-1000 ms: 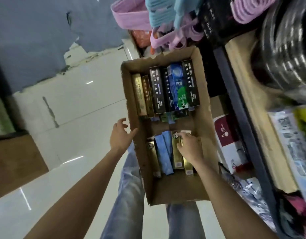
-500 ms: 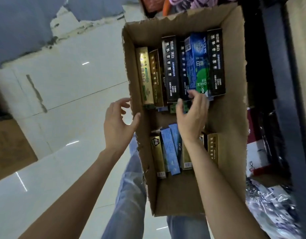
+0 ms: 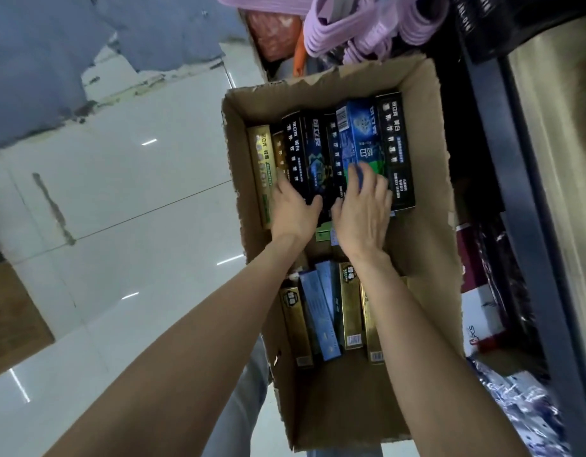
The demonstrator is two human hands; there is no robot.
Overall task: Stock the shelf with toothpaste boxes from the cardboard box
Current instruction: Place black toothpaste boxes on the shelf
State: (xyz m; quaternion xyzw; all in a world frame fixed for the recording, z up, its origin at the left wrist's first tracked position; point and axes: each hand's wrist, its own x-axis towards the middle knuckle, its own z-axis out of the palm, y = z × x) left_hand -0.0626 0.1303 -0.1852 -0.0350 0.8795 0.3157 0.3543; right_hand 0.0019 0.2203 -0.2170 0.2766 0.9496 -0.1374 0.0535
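An open cardboard box (image 3: 426,245) sits below me with two rows of toothpaste boxes. The far row holds a gold box (image 3: 260,166), black boxes (image 3: 301,153) and a blue box (image 3: 356,140). The near row (image 3: 321,311) has gold and pale blue boxes. My left hand (image 3: 293,211) is inside the box with its fingers around the near ends of the black boxes at the row's left. My right hand (image 3: 364,206) lies on the near end of the blue box, fingers spread over it and its neighbours.
A shelf unit with a dark metal frame (image 3: 529,225) runs down the right side. Purple hangers (image 3: 360,24) hang above the box. Packaged goods (image 3: 483,311) lie low on the right. White tiled floor (image 3: 136,199) stretches to the left.
My left hand moved from outside the box's left wall into the box, onto the black boxes. My right hand went from the near row up to the far row.
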